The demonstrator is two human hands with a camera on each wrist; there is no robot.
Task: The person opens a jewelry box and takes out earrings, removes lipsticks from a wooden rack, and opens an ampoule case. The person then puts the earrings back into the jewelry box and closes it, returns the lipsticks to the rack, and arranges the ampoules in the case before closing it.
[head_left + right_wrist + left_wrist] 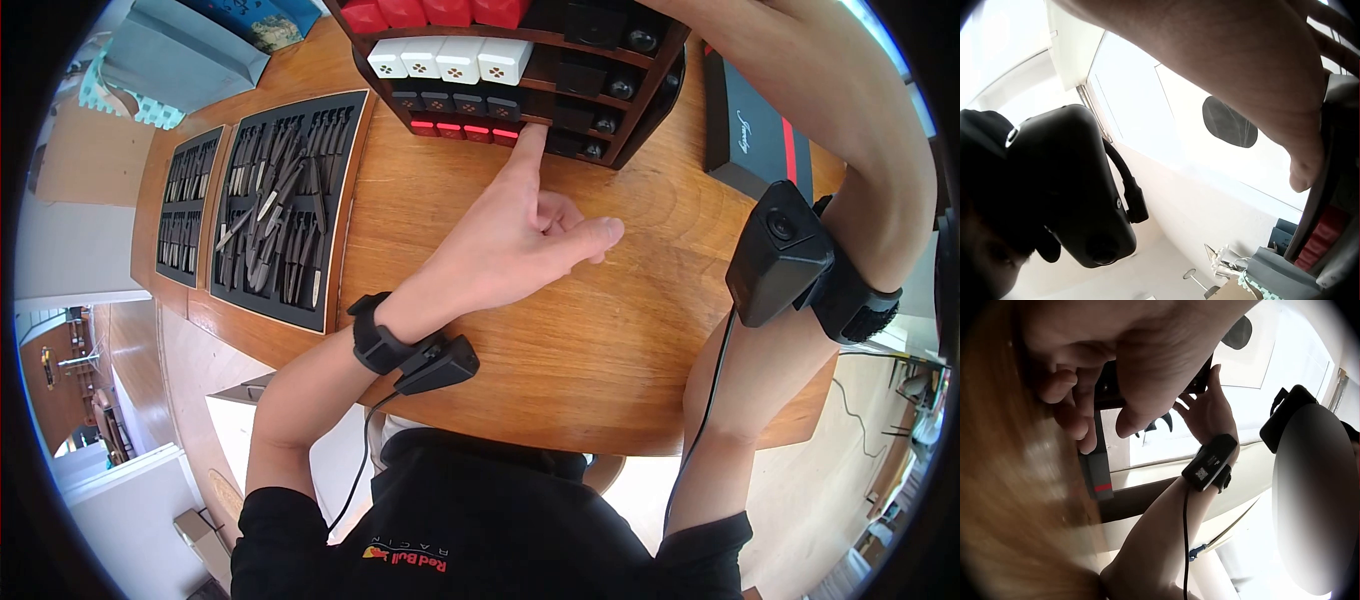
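A dark wooden tiered rack [650, 95] stands at the table's far side. Its rows hold red blocks [445, 10], white blocks [455, 62] with small prints, black blocks [437, 102] and red-glowing pieces [465, 132]. My left hand [490, 235] extends its index finger to the lowest shelf's front, right of the glowing pieces; the other fingers bend loosely and the thumb points right. Outside the head view, my right hand [1207, 415] is at the rack's upper part, fingers spread. In the right wrist view its thumb [1304, 172] lies along the rack's edge.
Two black trays [349, 200] of slender dark pieces lie at the left, many pieces heaped loosely. A black box [745, 135] with a red stripe lies right of the rack. Behind the trays stands a grey bag [185, 60]. A cable [715, 390] hangs along the right forearm.
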